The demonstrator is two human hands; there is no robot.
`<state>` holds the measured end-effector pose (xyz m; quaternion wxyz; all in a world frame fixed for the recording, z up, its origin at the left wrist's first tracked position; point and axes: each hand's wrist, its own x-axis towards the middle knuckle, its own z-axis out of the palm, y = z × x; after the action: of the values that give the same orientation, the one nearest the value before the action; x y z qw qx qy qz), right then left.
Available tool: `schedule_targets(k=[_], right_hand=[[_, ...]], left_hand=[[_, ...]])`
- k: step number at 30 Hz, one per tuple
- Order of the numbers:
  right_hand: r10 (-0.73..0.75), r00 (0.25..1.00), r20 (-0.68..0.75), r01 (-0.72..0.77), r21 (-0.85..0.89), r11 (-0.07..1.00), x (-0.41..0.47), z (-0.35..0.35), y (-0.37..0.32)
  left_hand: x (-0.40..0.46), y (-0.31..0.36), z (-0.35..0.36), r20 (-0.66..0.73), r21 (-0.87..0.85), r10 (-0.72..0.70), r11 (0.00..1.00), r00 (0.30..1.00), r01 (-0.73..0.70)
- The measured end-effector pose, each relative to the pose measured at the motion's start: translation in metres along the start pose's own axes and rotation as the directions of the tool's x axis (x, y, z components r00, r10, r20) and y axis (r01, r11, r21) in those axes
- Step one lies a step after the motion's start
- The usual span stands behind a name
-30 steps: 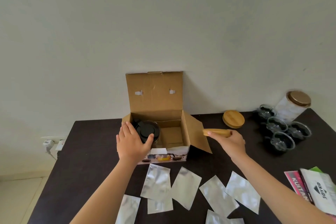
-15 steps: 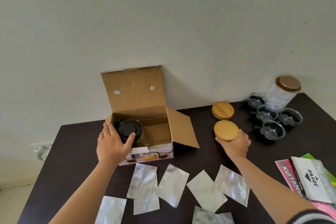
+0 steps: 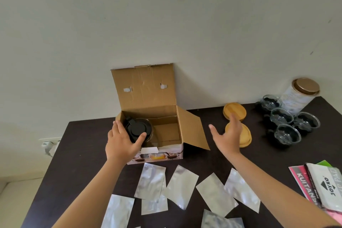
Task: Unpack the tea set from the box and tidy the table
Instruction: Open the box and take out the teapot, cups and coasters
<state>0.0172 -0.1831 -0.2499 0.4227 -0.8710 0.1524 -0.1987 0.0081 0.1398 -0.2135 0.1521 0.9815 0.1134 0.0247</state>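
An open cardboard box (image 3: 146, 87) stands at the back of the dark table (image 3: 83, 153), lid flap up against the wall. Inside its left half sits a glass teapot with a black lid (image 3: 137, 128); the right half looks empty. My left hand (image 3: 121, 144) grips the box's front-left wall, thumb inside beside the teapot. My right hand (image 3: 229, 137) hovers with fingers spread and empty, just above a round wooden coaster (image 3: 247, 137) lying on the table. A second wooden coaster (image 3: 235, 110) lies behind it. Several glass cups (image 3: 286, 133) stand to the right.
A glass jar with a brown lid (image 3: 301, 94) stands at the back right by the wall. Several silver foil pouches (image 3: 182, 187) are strewn along the near side. Printed packets and booklets (image 3: 325, 185) lie at the right edge. A wall socket (image 3: 50, 144) is left of the table.
My right hand carried a wooden coaster from beside the box to the spot in front of the other coaster, let it go and lifted off, fingers spread. My left hand stayed on the box.
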Motion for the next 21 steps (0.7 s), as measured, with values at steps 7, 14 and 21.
schedule_targets(k=[7, 14, 21], right_hand=[[-0.317, 0.826, 0.467, 0.251, 0.200, 0.947, -0.014, 0.051, -0.134], [-0.060, 0.437, 0.897, 0.426, -0.148, 0.893, -0.021, 0.102, -0.204], [-0.044, 0.371, 0.927, 0.575, -0.192, 0.795, -0.023, 0.118, -0.209]], left_hand=[[0.000, -0.010, -0.005, 0.136, -0.067, 0.071, 0.996, 0.988, -0.062], [0.001, -0.016, -0.008, 0.190, -0.083, 0.104, 0.993, 0.976, -0.089], [0.001, -0.016, -0.010, 0.168, -0.136, 0.111, 0.987, 0.980, -0.088]])
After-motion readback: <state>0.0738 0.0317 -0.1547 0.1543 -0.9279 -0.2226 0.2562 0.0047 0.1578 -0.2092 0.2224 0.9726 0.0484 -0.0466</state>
